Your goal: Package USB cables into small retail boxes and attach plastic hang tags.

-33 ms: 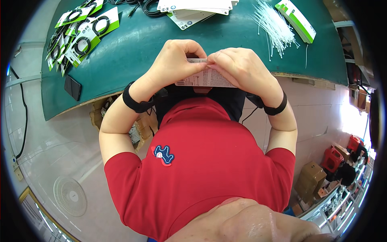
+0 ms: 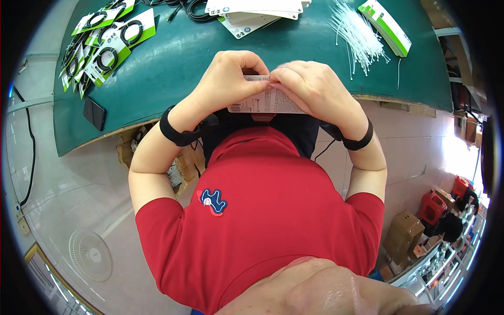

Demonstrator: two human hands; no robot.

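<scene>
A printed white packaging card (image 2: 278, 103) is held between my two hands at the near edge of the table, its text side facing up toward me. My left hand (image 2: 231, 77) grips its left part, thumb on the printed face and fingers curled behind it. On the other side, my right hand (image 2: 315, 86) pinches the card near the middle of its upper edge. The fingertips of both hands almost meet there. Whatever lies behind the card or between the fingertips is hidden.
On the green table (image 2: 178, 68) lie carded black cables (image 2: 107, 59) at left and a phone (image 2: 95, 113) near the edge. Blank-looking cards (image 2: 252, 26) are stacked at the back. White cable ties (image 2: 362, 39) lie beside a green-white box (image 2: 386, 27).
</scene>
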